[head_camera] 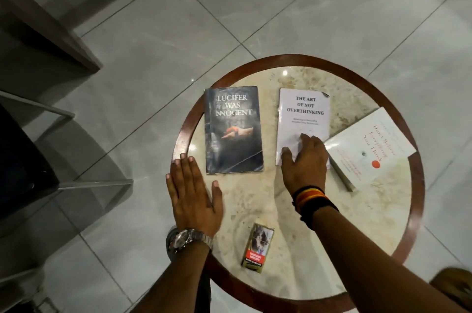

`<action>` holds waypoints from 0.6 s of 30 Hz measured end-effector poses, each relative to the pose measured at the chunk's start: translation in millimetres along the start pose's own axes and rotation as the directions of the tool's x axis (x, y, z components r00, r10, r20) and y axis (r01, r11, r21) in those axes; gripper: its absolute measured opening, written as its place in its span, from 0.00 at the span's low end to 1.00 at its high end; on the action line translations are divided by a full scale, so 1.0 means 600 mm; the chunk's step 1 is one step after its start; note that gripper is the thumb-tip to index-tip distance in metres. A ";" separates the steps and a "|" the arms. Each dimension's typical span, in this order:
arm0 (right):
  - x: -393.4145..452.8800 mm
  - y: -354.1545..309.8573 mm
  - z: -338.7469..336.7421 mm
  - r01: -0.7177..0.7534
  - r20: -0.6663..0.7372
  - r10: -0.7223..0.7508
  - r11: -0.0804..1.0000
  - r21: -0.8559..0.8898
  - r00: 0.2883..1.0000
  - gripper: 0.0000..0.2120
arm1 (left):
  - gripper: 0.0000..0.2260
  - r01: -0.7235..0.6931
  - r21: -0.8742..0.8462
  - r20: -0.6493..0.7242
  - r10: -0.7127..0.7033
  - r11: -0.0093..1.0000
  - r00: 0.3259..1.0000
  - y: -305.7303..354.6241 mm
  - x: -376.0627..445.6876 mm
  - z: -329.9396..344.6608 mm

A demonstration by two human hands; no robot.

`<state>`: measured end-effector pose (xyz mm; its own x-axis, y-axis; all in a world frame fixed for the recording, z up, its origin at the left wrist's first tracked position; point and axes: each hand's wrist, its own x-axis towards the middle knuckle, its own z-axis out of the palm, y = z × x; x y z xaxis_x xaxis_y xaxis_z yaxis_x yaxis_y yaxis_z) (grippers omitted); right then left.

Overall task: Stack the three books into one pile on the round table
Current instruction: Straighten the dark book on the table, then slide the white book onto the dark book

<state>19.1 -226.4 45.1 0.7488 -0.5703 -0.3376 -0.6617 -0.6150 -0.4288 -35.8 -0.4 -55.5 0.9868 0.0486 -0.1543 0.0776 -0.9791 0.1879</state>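
Head view, looking down on a round tabletop [255, 200] with a marbled top and dark red-brown rim, over grey floor tiles. Three books lie flat and apart, none stacked. Dark book "Lucifer Was Innocent" [233, 130] at centre-left of the frame. White book "The Art of Not Overthinking" [304, 113] just right of it. Third white book [367, 145] with orange lettering, turned at an angle, at right, reaching the rim. Right hand [304, 159], banded wrist, rests fingers spread on the lower part of the middle book, pressing, not gripping. Left hand [192, 192], wristwatch, lies open and flat, palm down, at the left rim, holding nothing. Small cigarette pack [257, 247] at lower centre
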 end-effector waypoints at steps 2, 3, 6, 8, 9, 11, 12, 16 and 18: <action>0.006 0.012 -0.001 -0.017 0.035 0.018 1.000 -0.024 0.999 0.28 | 0.37 0.001 0.009 -0.002 -0.001 1.000 1.000 -0.001 0.002 0.002; 0.008 0.016 -0.001 -0.028 0.039 0.029 0.999 -0.029 0.999 0.29 | 0.37 -0.001 0.010 -0.004 0.001 1.000 1.000 0.000 0.002 0.002; 0.014 0.014 0.001 -0.066 0.026 0.067 0.997 -0.044 0.997 0.31 | 0.37 -0.009 0.004 -0.011 0.009 1.000 1.000 0.001 0.004 0.002; 0.021 0.012 0.002 -0.068 0.022 0.069 0.996 -0.065 0.997 0.32 | 0.37 -0.009 0.003 -0.016 0.009 1.000 1.000 0.001 0.004 0.002; 0.025 0.011 0.003 -0.055 0.025 0.058 0.995 -0.086 0.998 0.32 | 0.37 -0.010 0.004 -0.017 0.010 1.000 1.000 0.000 0.004 0.002; 0.030 0.014 0.006 -0.029 0.028 0.033 0.991 -0.130 0.999 0.34 | 0.37 -0.011 0.007 -0.019 0.011 1.000 1.000 0.000 0.004 0.002; 0.031 0.017 0.007 -0.032 0.031 0.037 0.989 -0.145 0.999 0.35 | 0.37 -0.009 0.010 -0.018 0.009 1.000 1.000 0.000 0.003 0.002; 0.021 0.028 0.012 -0.139 0.060 0.147 0.983 -0.122 0.987 0.46 | 0.36 -0.006 0.016 -0.017 0.006 1.000 1.000 0.000 0.003 0.002; 0.021 0.027 0.013 -0.178 0.054 0.183 0.980 -0.089 0.982 0.48 | 0.36 -0.007 0.014 -0.018 0.007 1.000 1.000 -0.001 0.004 0.003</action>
<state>18.4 -239.2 27.4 0.6161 -0.6431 -0.4549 -0.7849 -0.5497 -0.2860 -34.0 0.2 -57.7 0.9897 0.0450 -0.1356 0.0687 -0.9821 0.1755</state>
